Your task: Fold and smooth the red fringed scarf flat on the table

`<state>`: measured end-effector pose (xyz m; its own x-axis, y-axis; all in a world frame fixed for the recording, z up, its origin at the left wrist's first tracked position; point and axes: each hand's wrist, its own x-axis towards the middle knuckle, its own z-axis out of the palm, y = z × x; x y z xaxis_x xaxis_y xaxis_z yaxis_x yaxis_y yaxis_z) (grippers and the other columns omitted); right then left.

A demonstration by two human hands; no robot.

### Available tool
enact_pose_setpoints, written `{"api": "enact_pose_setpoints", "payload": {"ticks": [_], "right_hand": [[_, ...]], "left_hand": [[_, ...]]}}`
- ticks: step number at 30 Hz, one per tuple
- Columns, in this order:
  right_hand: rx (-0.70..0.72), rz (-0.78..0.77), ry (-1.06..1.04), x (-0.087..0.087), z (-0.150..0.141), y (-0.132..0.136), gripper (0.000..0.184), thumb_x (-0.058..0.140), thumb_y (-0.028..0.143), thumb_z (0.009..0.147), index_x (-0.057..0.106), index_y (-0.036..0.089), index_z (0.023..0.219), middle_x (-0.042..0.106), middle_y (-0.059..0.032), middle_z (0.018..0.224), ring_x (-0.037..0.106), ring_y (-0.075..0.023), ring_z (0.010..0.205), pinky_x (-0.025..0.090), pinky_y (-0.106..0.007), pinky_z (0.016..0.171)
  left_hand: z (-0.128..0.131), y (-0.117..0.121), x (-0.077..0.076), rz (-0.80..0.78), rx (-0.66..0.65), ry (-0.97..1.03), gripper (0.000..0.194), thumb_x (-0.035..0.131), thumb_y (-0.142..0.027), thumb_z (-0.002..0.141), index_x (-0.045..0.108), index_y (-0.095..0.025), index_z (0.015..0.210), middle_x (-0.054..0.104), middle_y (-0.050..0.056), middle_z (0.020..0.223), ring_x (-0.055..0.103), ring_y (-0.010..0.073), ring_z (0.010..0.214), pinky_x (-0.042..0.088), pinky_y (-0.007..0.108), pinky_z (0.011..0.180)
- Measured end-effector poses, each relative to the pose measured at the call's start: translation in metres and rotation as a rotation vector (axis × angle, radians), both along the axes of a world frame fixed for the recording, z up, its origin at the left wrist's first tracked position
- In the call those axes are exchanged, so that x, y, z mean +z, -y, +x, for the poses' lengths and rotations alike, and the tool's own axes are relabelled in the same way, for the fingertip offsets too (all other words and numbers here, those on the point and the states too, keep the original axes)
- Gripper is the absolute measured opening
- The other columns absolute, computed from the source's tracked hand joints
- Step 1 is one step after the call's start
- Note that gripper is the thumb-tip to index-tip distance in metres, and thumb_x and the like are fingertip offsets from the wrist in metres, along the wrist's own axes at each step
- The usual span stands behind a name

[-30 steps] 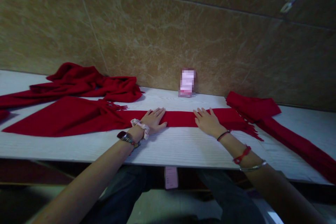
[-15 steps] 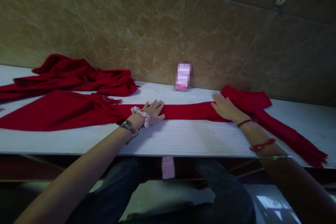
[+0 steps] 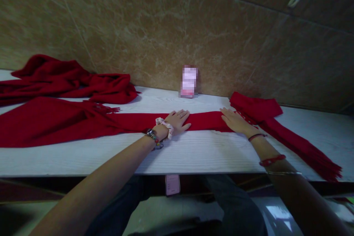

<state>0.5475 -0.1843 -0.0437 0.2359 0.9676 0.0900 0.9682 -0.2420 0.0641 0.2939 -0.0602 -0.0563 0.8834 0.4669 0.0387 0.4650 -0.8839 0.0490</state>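
A long red scarf [image 3: 204,121] lies along the white wooden tabletop, narrow and flat in the middle and spreading wide at the left. My left hand [image 3: 178,121] rests flat on the narrow stretch, palm down with fingers extended. Farther right, my right hand [image 3: 235,121] also presses flat near that strip's right end, fingers stretched out. Just past it lies another red folded cloth [image 3: 258,107], with a fringed red strip [image 3: 301,143] slanting toward the front edge. My right hand partly covers where these pieces meet, so I cannot tell how they join.
A crumpled red cloth [image 3: 107,86] lies at the back left. A phone-like object with a blurred-out face [image 3: 189,81] leans against the brown marbled wall [image 3: 155,37]. Below the front edge of the white table [image 3: 193,158], another phone [image 3: 173,185] shows above my legs.
My left hand has slid right along the strip, closer to my right hand. The right hand has settled flatter, showing some fringe beside it. The view has shifted slightly.
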Motion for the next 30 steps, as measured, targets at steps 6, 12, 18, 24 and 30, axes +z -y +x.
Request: {"api": "enact_pose_setpoints", "payload": {"ticks": [6,12,18,24,30], "right_hand": [[-0.147,0.103,0.014,0.018,0.02,0.015,0.05,0.026,0.026,0.088,0.038,0.002,0.13,0.034,-0.0228,0.136,0.03,-0.0345,0.125,0.029,-0.055,0.097],[0.31,0.187,0.024,0.024,-0.066,-0.014,0.05,0.025,0.031,0.089,0.034,0.009,0.133,0.032,-0.0136,0.14,0.027,-0.0252,0.129,0.027,-0.045,0.102],[0.258,0.045,0.171,-0.001,-0.079,-0.018,0.046,0.026,0.028,0.089,0.041,0.01,0.129,0.039,-0.014,0.136,0.03,-0.0292,0.126,0.027,-0.052,0.099],[-0.003,-0.003,0.127,-0.001,0.003,0.016,0.049,0.022,0.027,0.088,0.036,0.012,0.132,0.036,-0.0146,0.138,0.033,-0.0295,0.125,0.035,-0.052,0.094],[-0.065,0.108,0.043,0.027,-0.005,0.007,0.049,0.03,0.029,0.084,0.041,0.012,0.129,0.042,-0.0168,0.133,0.035,-0.031,0.123,0.031,-0.057,0.096]], "left_hand": [[0.004,0.001,0.0,-0.016,0.008,0.014,0.058,0.025,-0.044,0.089,0.026,-0.011,0.136,0.027,0.009,0.142,0.023,0.0215,0.13,0.02,0.042,0.104],[0.001,-0.002,-0.004,-0.018,-0.007,0.06,0.059,0.026,-0.047,0.088,0.027,-0.011,0.136,0.029,0.011,0.141,0.022,0.0229,0.13,0.02,0.043,0.104],[-0.002,0.001,-0.002,-0.03,0.009,0.025,0.06,0.024,-0.047,0.088,0.025,-0.011,0.136,0.025,0.009,0.143,0.021,0.0223,0.131,0.019,0.043,0.104],[0.001,0.0,-0.002,-0.063,0.013,0.005,0.061,0.024,-0.048,0.088,0.024,-0.012,0.137,0.024,0.008,0.143,0.02,0.0229,0.131,0.018,0.044,0.105],[0.0,0.001,-0.001,-0.064,-0.008,0.03,0.062,0.026,-0.048,0.088,0.025,-0.009,0.136,0.025,0.011,0.142,0.021,0.0245,0.131,0.018,0.046,0.104]]}}
